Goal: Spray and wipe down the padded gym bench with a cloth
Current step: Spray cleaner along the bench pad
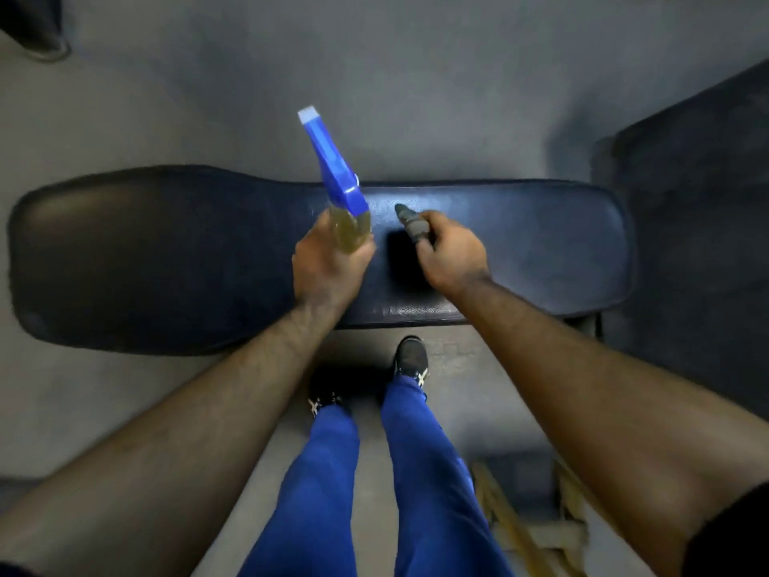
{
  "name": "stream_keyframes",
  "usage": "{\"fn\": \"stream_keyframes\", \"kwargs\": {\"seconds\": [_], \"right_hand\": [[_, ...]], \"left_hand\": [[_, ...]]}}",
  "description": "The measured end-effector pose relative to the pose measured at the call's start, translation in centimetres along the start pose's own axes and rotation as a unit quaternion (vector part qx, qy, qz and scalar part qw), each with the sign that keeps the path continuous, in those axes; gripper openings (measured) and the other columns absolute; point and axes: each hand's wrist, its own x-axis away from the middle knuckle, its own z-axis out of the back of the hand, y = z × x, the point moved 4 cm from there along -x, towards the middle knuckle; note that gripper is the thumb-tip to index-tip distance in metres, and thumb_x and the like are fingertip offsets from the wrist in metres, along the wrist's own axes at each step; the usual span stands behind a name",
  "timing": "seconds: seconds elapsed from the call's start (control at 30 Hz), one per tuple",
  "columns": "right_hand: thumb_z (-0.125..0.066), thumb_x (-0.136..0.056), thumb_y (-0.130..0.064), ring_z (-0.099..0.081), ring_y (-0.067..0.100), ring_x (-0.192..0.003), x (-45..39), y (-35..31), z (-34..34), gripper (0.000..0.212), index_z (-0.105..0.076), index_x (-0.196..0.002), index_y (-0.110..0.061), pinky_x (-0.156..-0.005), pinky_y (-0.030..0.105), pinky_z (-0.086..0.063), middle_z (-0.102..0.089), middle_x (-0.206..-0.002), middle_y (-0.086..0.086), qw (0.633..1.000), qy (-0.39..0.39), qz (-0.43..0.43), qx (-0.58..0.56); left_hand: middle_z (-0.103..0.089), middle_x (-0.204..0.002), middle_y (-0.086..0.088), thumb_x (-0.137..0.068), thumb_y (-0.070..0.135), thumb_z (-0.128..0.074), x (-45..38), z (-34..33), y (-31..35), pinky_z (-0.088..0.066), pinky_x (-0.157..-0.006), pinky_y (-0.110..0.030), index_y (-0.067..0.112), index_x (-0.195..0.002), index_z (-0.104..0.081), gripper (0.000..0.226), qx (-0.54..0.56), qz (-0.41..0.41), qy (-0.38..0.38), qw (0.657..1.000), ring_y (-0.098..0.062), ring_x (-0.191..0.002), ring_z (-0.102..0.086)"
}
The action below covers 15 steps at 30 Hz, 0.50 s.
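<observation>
Bench (166, 260), one, dark blue and padded, lying long across the floor (416, 77) from left to right. Left end wide and round, right end narrower with soft corners. Near long edge just in front of two black shoes (412, 356). Far long edge open to bare gray floor, lots of room there. Left half of bench bare and dark. Right half bare too, with a shiny patch near the middle.

Spray bottle (341, 189), one, blue top, yellow liquid inside, tilted with the nozzle pointing away past the far edge. Held above the middle of bench. Left hand (328, 264) wrapped around bottle, fingers closed tight on it.

Cloth (412, 226), one, small, gray, bunched up. Right hand (451, 251) closed around it, fingers curled tight, a bit of cloth poking out the top. Hovering over the middle of bench, just right of bottle. Hard to tell if touching the pad. Dark shadow on the pad between both hands.

Two bare arms reaching in from the bottom corners. Two legs in blue pants (420, 472), standing at the near edge.

Dark block (699, 202) off the right end of bench, close by, little room there. Wooden frame (537, 530) on floor near the right leg, blurry. Dark thing (33, 31) far up in the top left corner, well apart.
</observation>
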Motion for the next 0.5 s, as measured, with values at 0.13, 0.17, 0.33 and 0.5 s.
{"fn": "stream_keyframes", "kwargs": {"seconds": [0.13, 0.17, 0.33, 0.5], "right_hand": [[-0.054, -0.086, -0.018, -0.056, 0.029, -0.122, -1.8, 1.4, -3.3, 0.042, -0.058, -0.128, -0.019, -0.100, 0.039, -0.048, -0.063, -0.129, 0.006, 0.999, -0.018, 0.051, 0.003], [-0.055, -0.085, -0.019, -0.049, 0.031, -0.132, -1.7, 1.7, -4.5, 0.049, -0.056, -0.134, -0.016, -0.109, 0.044, -0.043, -0.057, -0.140, 0.008, 0.997, -0.031, 0.067, 0.016], [-0.050, -0.088, -0.033, -0.017, 0.038, -0.151, 0.2, 3.2, -7.6, 0.067, -0.039, -0.152, -0.015, -0.124, 0.049, -0.014, -0.026, -0.162, 0.017, 0.989, -0.032, 0.131, 0.060], [-0.041, -0.093, -0.030, -0.017, 0.038, -0.151, 0.0, 3.6, -7.5, 0.057, -0.043, -0.150, -0.020, -0.124, 0.050, -0.016, -0.025, -0.163, 0.015, 0.987, -0.044, 0.142, 0.062]], "left_hand": [[-0.072, -0.103, 0.000, -0.082, 0.046, -0.069, -0.8, -1.4, -0.3, -0.051, -0.085, -0.035, 0.023, -0.107, -0.063, 0.034, -0.001, -0.017, 0.031, 0.999, -0.028, -0.102, -0.065], [-0.072, -0.101, 0.002, -0.081, 0.046, -0.069, -0.9, -1.6, -0.4, -0.051, -0.083, -0.034, 0.024, -0.105, -0.064, 0.033, -0.003, -0.023, 0.042, 0.999, -0.027, -0.100, -0.065], [-0.070, -0.095, 0.005, -0.078, 0.038, -0.070, -0.5, -2.3, -1.0, -0.045, -0.079, -0.027, 0.022, -0.100, -0.068, 0.028, 0.006, -0.015, 0.068, 0.998, -0.020, -0.095, -0.064], [-0.070, -0.093, 0.004, -0.076, 0.039, -0.069, -0.5, -2.8, -1.7, -0.045, -0.078, -0.026, 0.020, -0.098, -0.068, 0.029, 0.009, -0.014, 0.091, 0.996, -0.019, -0.094, -0.065]]}}
